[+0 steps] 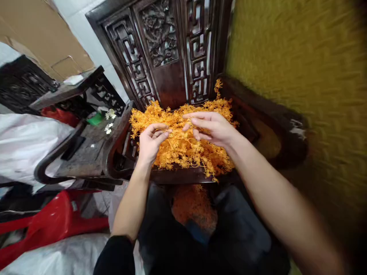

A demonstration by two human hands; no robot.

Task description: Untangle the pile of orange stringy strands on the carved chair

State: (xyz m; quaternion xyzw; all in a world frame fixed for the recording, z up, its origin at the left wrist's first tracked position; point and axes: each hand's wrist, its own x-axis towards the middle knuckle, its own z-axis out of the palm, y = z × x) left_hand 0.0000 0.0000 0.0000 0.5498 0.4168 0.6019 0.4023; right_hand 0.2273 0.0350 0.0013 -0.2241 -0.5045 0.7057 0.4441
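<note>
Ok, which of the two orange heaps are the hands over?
The upper heap, the brighter one on the carved wooden chair. The other, the lower heap, is dimmer and shows between the person's legs.

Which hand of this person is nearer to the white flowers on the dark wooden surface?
Left. The left hand is to the right of the white flowers, over the orange pile; the right hand is farther right, also over it.
</note>
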